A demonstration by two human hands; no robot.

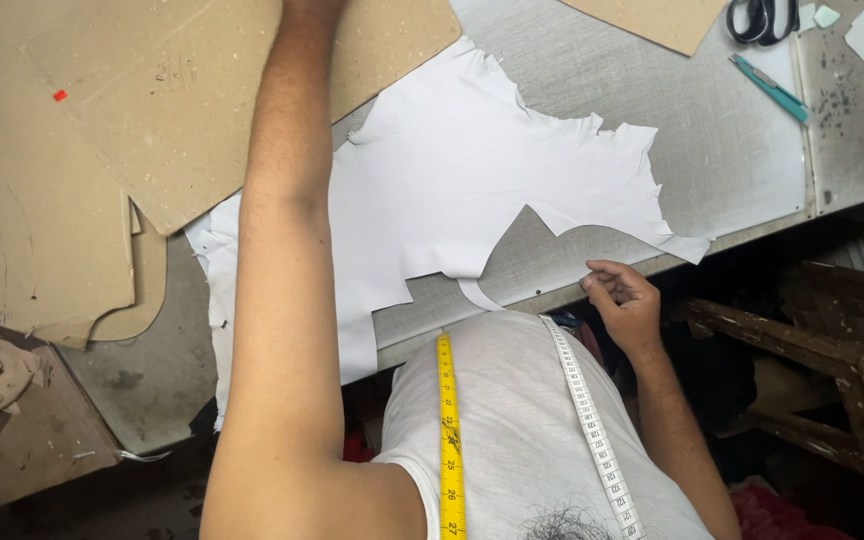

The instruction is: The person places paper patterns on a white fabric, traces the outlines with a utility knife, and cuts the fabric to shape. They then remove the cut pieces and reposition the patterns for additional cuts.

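A large white sheet of leather (472, 170) with cut-out notches lies flat on the grey table (712, 130). My left arm stretches across it and over a brown cardboard pattern (152, 100). My left hand is past the top edge, out of sight. My right hand (620, 298) hovers at the table's near edge, just below the sheet's lower right strip. Its fingers are loosely curled and hold nothing. A yellow and white tape measure (449, 430) hangs around my neck over my white shirt.
More cardboard patterns (42, 250) are stacked at the left. Black scissors (762, 18) and a teal cutter (767, 87) lie at the far right of the table, near another cardboard piece (652, 15). A rough wooden frame (822, 330) stands at the lower right.
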